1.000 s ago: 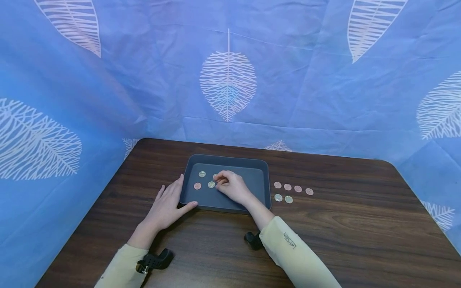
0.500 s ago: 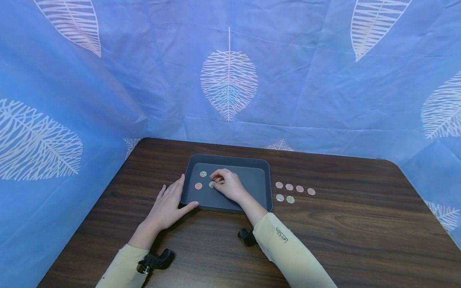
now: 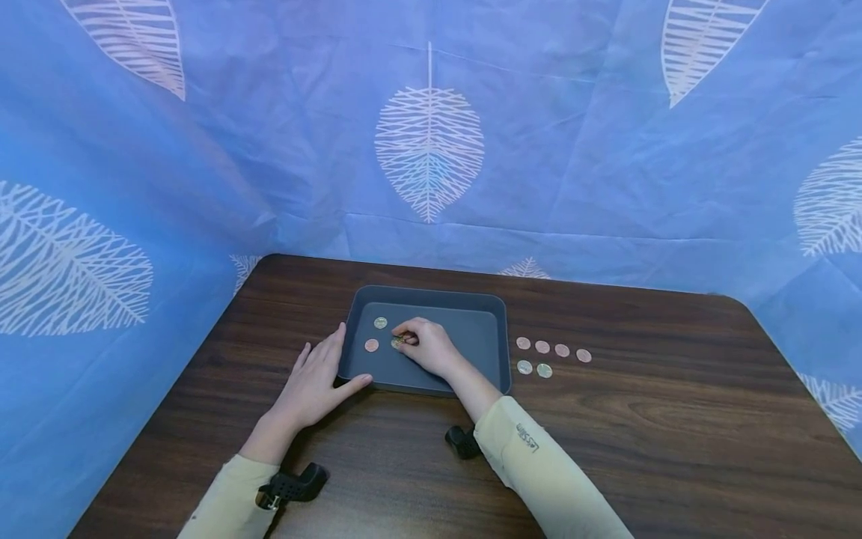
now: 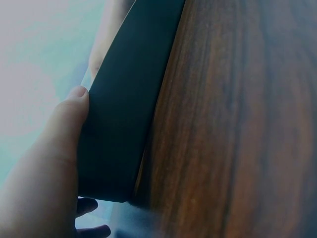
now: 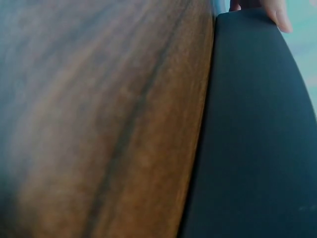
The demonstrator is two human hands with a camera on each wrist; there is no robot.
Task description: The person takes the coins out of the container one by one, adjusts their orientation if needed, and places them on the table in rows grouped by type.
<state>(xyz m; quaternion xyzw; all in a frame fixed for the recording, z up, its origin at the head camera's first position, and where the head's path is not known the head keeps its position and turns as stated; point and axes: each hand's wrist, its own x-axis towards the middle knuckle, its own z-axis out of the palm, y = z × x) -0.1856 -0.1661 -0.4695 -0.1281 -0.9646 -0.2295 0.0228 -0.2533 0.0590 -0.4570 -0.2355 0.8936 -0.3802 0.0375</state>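
Note:
A dark grey rectangular tray (image 3: 465,352) lies on the wooden table. Inside its left part are a pale gold coin (image 3: 380,323), a copper-coloured coin (image 3: 371,345) and another gold coin (image 3: 395,344) partly covered by fingertips. My right hand (image 3: 431,348) reaches over the tray, thumb and index finger pinching what looks like a coin, mostly hidden. At the tray's left front corner, my left hand (image 3: 310,385) rests with straight fingers along the side and thumb at the front rim. The left wrist view shows that thumb (image 4: 69,116) against the tray's outer wall (image 4: 124,109).
Right of the tray, a row of several copper-coloured coins (image 3: 542,346) lies on the table (image 3: 673,419). In front of them are a silvery coin (image 3: 524,367) and a gold coin (image 3: 544,370). A blue cloth (image 3: 566,150) with white leaf prints hangs behind.
My right hand has shifted slightly left, its fingertips coming over the gold coin in the tray. A coin seen behind the fingers earlier is out of sight. My left hand stays put.

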